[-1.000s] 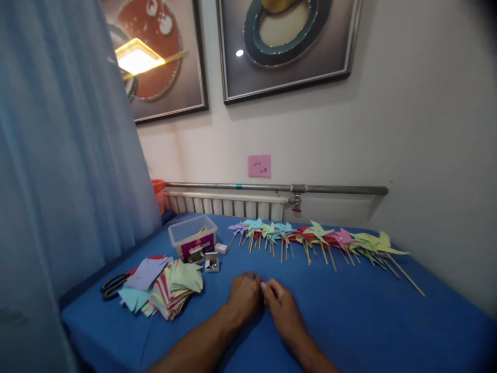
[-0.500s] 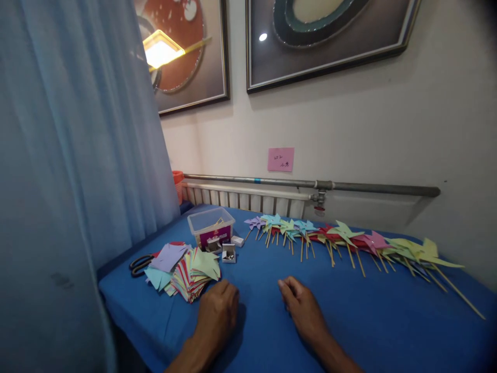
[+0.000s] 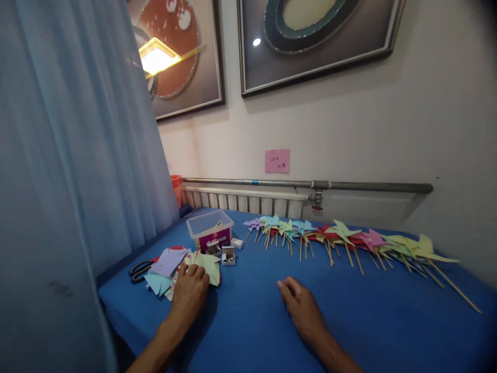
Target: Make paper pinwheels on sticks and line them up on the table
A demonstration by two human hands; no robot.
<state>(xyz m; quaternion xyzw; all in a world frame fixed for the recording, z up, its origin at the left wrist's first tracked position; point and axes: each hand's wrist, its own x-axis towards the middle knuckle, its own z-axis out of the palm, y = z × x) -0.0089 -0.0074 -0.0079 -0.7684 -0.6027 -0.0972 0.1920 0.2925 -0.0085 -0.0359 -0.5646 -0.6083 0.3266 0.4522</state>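
Observation:
My left hand (image 3: 190, 290) rests over a fanned stack of cut paper squares (image 3: 209, 265) in several colours, its bent fingers slightly apart on the sheets and the fingertips partly hidden. Beside it lie purple paper pieces (image 3: 167, 260) and light blue ones (image 3: 157, 283). My right hand (image 3: 301, 305) is closed above the blue cloth, thumb against the curled index finger; whatever may be inside is hidden. Small white boxes stand behind the paper, an open one (image 3: 229, 256) holding tiny metal pieces and another (image 3: 236, 243) next to it.
Black-handled scissors (image 3: 139, 270) lie left of the paper. A clear plastic tub (image 3: 209, 230) holds thin sticks. Finished paper pinwheels (image 3: 341, 232) on sticks line the back of the blue-covered table (image 3: 248, 321). A curtain (image 3: 85, 155) hangs at left; a pipe (image 3: 373, 187) runs along the wall.
My left hand has moved left and forward, from beside the paper stack onto it. My right hand stays in place. The view has shifted slightly.

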